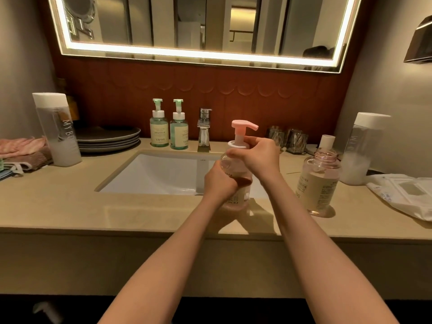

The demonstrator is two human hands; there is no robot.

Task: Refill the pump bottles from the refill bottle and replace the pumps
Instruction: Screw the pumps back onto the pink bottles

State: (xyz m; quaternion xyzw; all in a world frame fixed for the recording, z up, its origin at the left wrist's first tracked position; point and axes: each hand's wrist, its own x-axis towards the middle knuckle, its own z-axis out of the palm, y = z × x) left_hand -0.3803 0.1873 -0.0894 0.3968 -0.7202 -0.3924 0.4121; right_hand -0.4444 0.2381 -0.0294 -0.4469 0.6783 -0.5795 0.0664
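Bathroom vanity, viewed from the front and above. A beige worktop carries a white undermounted basin; a chrome tap stands behind it; the wall is panelled in red-brown with a scalloped relief, below a mirror rimmed by a lit strip.

The pink pump bottle is upright over the worktop strip in front of the basin; whether its base rests there cannot be told. The left hand holds the bottle's body, fingers curled round it; the right hand has its fingers pinching the white collar of the pink pump at the neck.

An open-necked pink bottle stands to the right, apart from the hands; two green pump bottles stand side by side left of the tap. A tall white-capped bottle stands at far left beside stacked grey plates and folded towels; a second tall white-capped bottle stands at far right, near two glasses and a plastic bag.
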